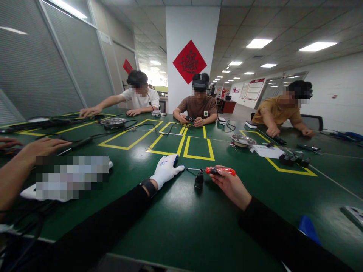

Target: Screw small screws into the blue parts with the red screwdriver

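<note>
Head view: right hand (pixel 231 186) grips screwdriver (pixel 210 170) by its handle, likely for control; left hand's (pixel 165 171) fingers, open, sit beside its tip.

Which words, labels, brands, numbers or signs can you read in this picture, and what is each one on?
Red diamond sign on the pillar: apparently "招財進寶", merged into one character, though not sharp.
White glove: blue print, too small to read.
Wall posters: too small.
Small red diamond: too blurred.
Shirt patch: no readable word.
</note>
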The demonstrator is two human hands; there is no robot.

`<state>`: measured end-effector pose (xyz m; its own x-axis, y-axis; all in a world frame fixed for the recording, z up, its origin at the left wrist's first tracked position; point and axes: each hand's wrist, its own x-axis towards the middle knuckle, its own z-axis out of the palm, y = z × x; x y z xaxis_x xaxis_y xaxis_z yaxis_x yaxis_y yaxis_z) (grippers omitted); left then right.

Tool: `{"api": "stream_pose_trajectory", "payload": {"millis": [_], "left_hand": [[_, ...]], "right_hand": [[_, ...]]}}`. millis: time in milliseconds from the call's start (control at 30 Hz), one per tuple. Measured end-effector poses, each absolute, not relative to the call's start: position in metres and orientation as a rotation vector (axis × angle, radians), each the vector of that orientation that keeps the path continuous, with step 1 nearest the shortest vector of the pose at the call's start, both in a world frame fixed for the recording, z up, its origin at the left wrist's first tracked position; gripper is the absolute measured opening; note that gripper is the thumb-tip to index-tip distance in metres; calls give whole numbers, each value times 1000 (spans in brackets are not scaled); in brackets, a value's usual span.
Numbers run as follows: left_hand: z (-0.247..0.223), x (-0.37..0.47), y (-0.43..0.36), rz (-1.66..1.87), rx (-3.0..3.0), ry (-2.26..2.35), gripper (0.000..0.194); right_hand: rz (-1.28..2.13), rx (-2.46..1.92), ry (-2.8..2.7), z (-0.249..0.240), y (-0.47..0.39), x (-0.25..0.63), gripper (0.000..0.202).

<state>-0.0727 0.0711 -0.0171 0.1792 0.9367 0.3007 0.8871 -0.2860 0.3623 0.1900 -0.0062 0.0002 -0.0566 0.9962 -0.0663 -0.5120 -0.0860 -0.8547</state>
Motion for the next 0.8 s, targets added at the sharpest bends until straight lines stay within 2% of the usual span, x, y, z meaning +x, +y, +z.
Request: {"api": "stream_pose_trajectory", "payload": {"millis": [100, 233, 367, 667, 800], "left_hand": [[-18, -73, 71, 748, 2334, 1776, 61], [-16, -70, 70, 927, 2297, 1736, 39], [-14, -66, 69, 1120, 2220, 1744, 43], [-2, -54, 55, 1048, 2204, 1517, 41], [3, -53, 54, 1130, 2197, 1505, 39]], "right_hand": [[1502, -807, -727, 3, -7, 191, 20], [1507, -795, -647, 4, -5, 193, 16], [1522, -749, -637, 4, -5, 194, 15], [1533, -675, -651, 7, -9, 192, 17], [1509, -667, -715, 8, -10, 191, 21]]}}
